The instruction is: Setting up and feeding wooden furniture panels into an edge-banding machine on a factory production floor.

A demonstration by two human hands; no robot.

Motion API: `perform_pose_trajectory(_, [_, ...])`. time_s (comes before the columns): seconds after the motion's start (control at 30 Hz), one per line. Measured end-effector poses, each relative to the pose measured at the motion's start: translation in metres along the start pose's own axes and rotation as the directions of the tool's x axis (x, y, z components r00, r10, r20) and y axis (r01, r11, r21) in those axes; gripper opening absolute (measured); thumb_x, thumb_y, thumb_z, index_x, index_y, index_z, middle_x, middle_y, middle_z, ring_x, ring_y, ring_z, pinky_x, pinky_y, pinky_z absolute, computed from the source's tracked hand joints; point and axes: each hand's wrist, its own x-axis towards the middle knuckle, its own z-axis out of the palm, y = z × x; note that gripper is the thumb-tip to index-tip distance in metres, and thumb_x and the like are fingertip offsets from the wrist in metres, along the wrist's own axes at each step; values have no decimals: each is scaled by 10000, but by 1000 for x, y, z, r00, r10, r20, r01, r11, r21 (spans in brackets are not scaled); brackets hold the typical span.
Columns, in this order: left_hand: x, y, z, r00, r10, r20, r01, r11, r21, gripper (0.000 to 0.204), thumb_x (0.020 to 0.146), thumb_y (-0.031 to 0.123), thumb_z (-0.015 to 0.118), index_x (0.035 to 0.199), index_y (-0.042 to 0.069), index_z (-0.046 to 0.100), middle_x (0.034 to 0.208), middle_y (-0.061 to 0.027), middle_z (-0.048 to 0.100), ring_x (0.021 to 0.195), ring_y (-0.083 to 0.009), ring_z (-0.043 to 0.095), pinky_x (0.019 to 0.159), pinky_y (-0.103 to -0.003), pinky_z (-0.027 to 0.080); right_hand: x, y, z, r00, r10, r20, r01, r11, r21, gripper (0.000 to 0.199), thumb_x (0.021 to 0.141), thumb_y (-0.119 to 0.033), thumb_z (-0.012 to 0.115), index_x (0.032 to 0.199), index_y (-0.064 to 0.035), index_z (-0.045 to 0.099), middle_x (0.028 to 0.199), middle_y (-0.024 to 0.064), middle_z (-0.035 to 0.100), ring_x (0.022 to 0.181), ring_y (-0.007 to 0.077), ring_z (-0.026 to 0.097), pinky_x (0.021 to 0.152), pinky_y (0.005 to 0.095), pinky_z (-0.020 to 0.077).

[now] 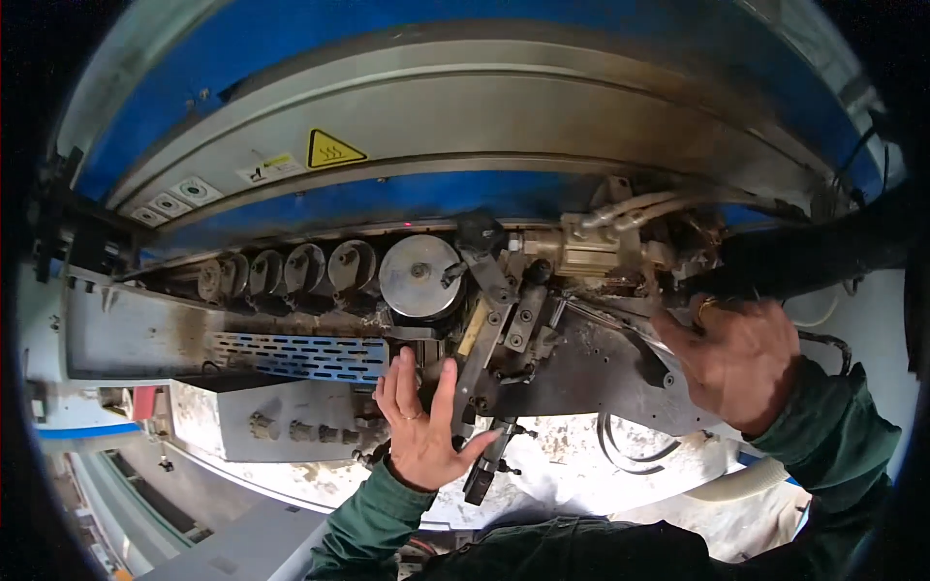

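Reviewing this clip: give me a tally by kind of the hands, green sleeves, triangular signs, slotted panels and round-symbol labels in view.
Hands: 2 (left hand, right hand)
Green sleeves: 2
Triangular sign: 1
Slotted panel: 1
Round-symbol labels: 3
Total: 9

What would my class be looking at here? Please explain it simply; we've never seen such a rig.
A camera on the person's head looks down; its fisheye lens bends straight edges. The open left hand is near a slotted metal cover and holds nothing visible. The right hand is at the right end of a dark metal plate; whether it grips anything is unclear. Beyond, the machine carries a row of round metal discs and a yellow triangular warning sign.
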Motion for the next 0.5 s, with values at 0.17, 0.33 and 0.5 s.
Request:
perform_pose_trajectory(0.17, [-10, 0, -17, 994, -75, 80, 86, 984, -156, 785, 656, 453, 667, 1298, 132, 347, 1332, -309, 85, 1185, -463, 170, 908, -600, 148, 33, -12, -5, 993, -121, -19, 118, 987, -105, 353, 600, -110, 591, 951, -91, 615, 757, 86, 544, 614, 207, 516, 509, 335, 398])
perform_pose_trajectory(0.33, [-63, -17, -32, 964, -243, 110, 263, 935, -237, 622, 633, 441, 689, 1156, 146, 526, 1313, -305, 134, 1194, -455, 148, 953, -561, 118, 64, -33, -22, 990, 19, 142, -20, 1000, 9, 391, 561, -1, 567, 939, -87, 620, 641, 93, 504, 538, 254, 520, 459, 357, 413])
perform_pose_trajectory(0.5, [-86, -27, -19, 987, -159, -37, 150, 971, -185, 558, 524, 419, 760, 1037, 271, 596, 1343, -145, 217, 1219, -362, 216, 963, -558, 174, 77, -48, -11, 976, 22, 215, -37, 997, 66, 337, 588, 30, 580, 908, -64, 628, 585, 128, 507, 487, 280, 511, 444, 359, 406])
